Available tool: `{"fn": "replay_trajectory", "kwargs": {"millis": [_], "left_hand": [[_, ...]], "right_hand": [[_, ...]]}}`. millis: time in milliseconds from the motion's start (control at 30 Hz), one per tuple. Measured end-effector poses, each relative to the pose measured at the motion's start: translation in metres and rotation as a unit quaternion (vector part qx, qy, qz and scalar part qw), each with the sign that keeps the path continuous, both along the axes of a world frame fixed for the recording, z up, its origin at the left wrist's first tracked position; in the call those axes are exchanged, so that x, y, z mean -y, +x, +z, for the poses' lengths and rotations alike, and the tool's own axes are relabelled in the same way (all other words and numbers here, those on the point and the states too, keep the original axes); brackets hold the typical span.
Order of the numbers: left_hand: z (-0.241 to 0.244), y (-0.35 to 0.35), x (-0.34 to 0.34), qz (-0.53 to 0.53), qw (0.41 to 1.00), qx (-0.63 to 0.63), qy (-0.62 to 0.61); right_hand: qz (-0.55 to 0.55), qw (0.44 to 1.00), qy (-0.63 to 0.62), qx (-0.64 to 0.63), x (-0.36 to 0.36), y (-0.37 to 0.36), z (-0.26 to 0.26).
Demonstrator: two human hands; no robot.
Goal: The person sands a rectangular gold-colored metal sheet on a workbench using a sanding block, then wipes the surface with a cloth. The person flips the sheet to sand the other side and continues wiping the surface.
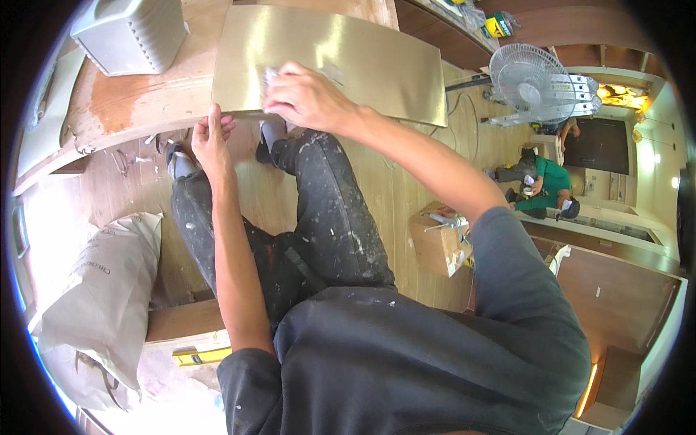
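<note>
A shiny brass-coloured metal sheet (380,70) lies on a wooden bench (157,103) before me, its near edge reaching over the bench's front. My right hand (304,95) is on top of the sheet, closed around a crumpled whitish wad (269,76), perhaps cloth or paper; much of it is hidden by the fingers. At the sheet's near left corner is my left hand (213,133), thumb up against the edge and fingers curled; whether it pinches the corner is unclear. A small grey smudge or scrap (331,73) shows on the sheet just past my right hand.
A grey plastic container (130,38) stands at the bench's left. A standing fan (530,84) is at the upper right, with a cardboard box (440,239) bearing tools below. Beyond, a person in green (552,179) crouches. A large sack (109,299) and yellow spirit level (201,356) are lower left.
</note>
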State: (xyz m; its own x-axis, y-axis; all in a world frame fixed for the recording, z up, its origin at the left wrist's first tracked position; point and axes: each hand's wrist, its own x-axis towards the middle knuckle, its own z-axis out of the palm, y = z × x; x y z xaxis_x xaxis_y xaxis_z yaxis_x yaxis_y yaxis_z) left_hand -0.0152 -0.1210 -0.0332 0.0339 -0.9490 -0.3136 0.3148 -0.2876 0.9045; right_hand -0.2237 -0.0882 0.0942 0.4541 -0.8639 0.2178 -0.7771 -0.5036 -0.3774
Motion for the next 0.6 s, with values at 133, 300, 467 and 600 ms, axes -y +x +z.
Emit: {"fn": "replay_trajectory", "kwargs": {"millis": [133,300,467,600], "left_hand": [[0.004,0.009,0.002,-0.007,1.000,0.020,-0.001],[0.019,0.003,-0.002,-0.021,1.000,-0.017,0.014],[0.014,0.007,0.001,-0.030,0.998,-0.038,0.027],[0.006,0.007,0.006,-0.037,0.995,-0.078,0.046]], "right_hand": [[0.036,0.999,-0.006,-0.015,-0.009,-0.024,-0.004],[0.004,0.998,0.010,-0.068,-0.046,-0.077,0.024],[0.017,1.000,-0.008,-0.004,0.004,-0.002,-0.002],[0.042,0.998,-0.034,-0.016,0.038,0.049,-0.006]]}}
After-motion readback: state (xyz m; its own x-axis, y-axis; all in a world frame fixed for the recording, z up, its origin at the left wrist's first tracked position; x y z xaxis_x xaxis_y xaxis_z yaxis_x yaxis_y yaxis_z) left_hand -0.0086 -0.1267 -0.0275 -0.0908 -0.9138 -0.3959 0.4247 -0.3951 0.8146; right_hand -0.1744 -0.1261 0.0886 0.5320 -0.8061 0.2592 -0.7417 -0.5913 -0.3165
